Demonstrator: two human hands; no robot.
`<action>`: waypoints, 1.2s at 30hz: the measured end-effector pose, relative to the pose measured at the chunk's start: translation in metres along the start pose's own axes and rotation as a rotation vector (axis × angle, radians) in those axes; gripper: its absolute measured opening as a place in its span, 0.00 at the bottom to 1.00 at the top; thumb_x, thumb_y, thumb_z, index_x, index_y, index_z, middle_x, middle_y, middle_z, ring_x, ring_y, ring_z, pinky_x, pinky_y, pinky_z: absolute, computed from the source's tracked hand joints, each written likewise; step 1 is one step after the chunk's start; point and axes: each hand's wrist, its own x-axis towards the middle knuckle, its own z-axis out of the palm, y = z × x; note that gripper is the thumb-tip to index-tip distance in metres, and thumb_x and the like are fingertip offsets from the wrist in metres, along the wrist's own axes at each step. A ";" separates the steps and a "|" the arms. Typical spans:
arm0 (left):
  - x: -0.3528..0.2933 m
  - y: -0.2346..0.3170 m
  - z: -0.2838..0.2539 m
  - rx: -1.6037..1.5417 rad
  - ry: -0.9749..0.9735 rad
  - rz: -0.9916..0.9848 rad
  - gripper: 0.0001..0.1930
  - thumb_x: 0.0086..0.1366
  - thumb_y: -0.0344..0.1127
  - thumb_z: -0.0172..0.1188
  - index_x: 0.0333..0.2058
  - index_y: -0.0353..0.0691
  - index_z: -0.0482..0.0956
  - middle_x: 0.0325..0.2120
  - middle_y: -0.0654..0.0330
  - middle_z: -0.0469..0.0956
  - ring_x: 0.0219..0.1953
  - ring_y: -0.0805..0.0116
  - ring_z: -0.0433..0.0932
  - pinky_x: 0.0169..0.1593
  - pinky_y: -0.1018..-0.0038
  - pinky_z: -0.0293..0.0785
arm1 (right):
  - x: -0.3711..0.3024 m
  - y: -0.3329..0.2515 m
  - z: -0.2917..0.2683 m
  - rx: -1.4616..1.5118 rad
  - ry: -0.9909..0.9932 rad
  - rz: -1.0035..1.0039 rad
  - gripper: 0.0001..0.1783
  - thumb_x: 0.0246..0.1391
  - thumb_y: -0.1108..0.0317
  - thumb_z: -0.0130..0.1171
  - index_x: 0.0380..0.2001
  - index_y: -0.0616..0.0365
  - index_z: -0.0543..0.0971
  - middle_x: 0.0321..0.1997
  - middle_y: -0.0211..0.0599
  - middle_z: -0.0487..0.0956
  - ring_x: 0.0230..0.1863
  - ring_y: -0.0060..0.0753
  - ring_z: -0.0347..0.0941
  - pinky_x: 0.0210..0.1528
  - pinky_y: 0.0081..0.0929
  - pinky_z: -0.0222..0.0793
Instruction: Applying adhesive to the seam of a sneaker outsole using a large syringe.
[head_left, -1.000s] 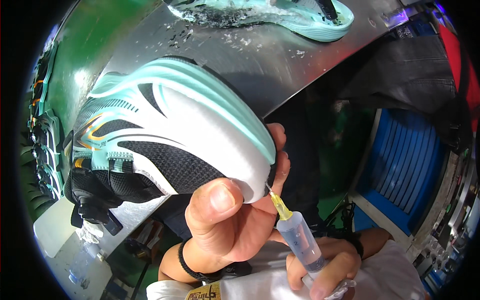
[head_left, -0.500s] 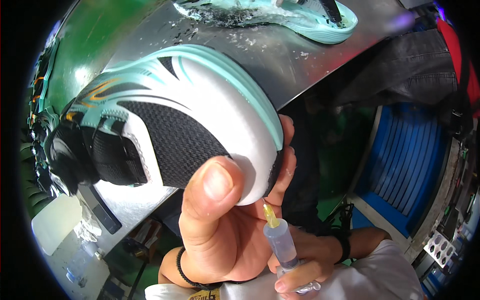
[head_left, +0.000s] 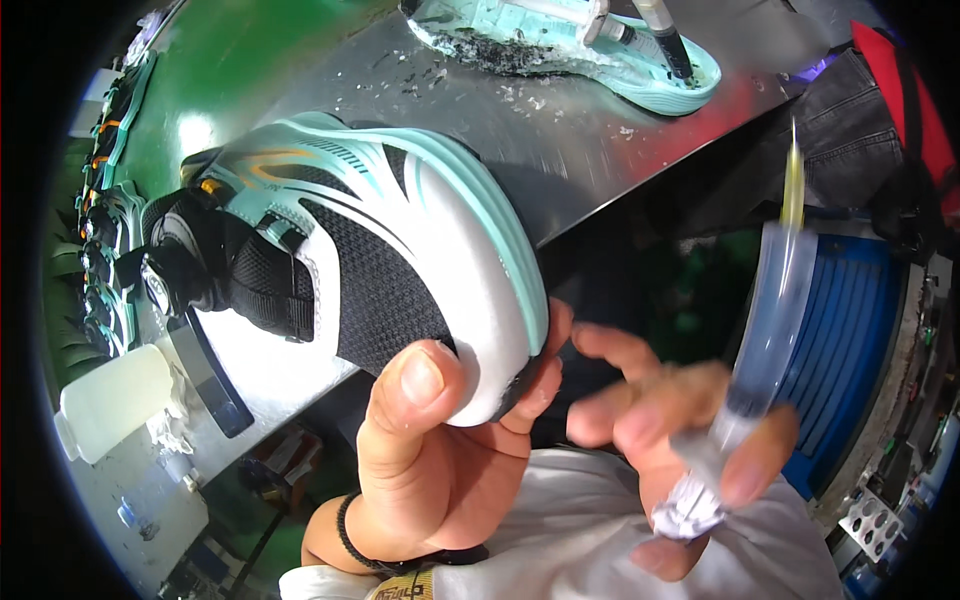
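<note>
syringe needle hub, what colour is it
Yellow: the needle hub on the clear syringe shows best in the head view.

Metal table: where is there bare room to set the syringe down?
The metal table shows a bare patch between the held shoe, the teal sole and the table's near edge, with flakes toward the sole. Crowded: the picture's lower left, with a pale bottle, dark slab and crumpled white scrap; the sole, too, has tools in it.

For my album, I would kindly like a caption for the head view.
Left hand grips a teal-and-white shoe at its toe; right hand holds a clear syringe apart from it.
</note>
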 end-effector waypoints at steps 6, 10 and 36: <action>-0.015 -0.007 0.011 0.045 0.236 -0.003 0.28 0.60 0.44 0.58 0.54 0.36 0.63 0.46 0.53 0.72 0.51 0.65 0.72 0.49 0.72 0.77 | 0.016 0.006 0.005 -0.073 -0.032 -0.035 0.30 0.38 0.75 0.65 0.45 0.41 0.65 0.52 0.59 0.69 0.54 0.57 0.67 0.58 0.53 0.50; -0.017 -0.006 0.018 0.178 0.272 -0.002 0.28 0.57 0.45 0.60 0.52 0.36 0.65 0.44 0.55 0.73 0.49 0.67 0.73 0.49 0.74 0.76 | 0.019 0.012 0.005 -0.205 -0.093 -0.135 0.33 0.36 0.68 0.69 0.45 0.39 0.63 0.49 0.55 0.71 0.49 0.52 0.71 0.57 0.52 0.49; 0.118 0.206 0.000 1.245 0.282 0.306 0.16 0.62 0.34 0.52 0.45 0.28 0.67 0.33 0.50 0.76 0.32 0.61 0.79 0.34 0.73 0.76 | 0.070 0.072 -0.018 -0.959 -0.246 0.039 0.34 0.28 0.58 0.66 0.44 0.51 0.69 0.41 0.31 0.76 0.42 0.33 0.73 0.60 0.42 0.51</action>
